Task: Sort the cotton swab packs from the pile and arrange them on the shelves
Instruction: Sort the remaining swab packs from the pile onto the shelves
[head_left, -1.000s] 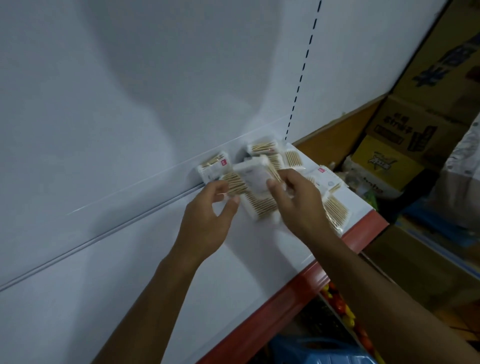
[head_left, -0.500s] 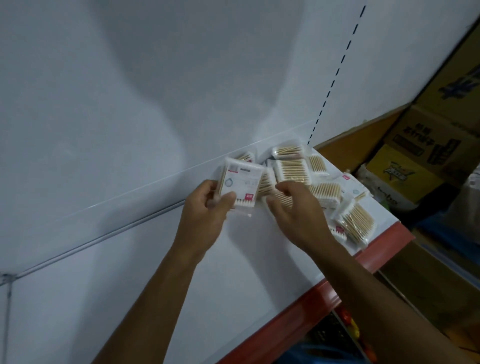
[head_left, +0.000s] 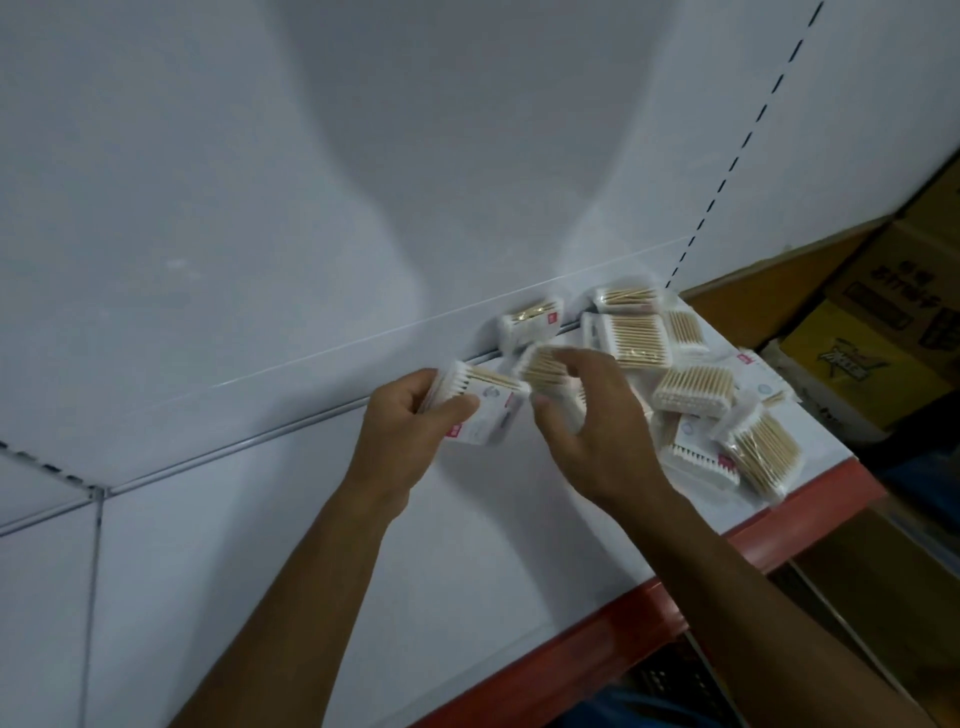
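Your left hand grips a clear flat pack of wooden cotton swabs, your right hand beside it pinches another blurred pack, with the heaped pile of packs just right on the white shelf.

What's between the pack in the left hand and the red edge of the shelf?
Just bare white shelf between the held pack and the red edge, seen from the head camera.

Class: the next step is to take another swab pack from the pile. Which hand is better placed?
The right hand: it is over the pile, fingers at a pack. The left hand already grips a pack.
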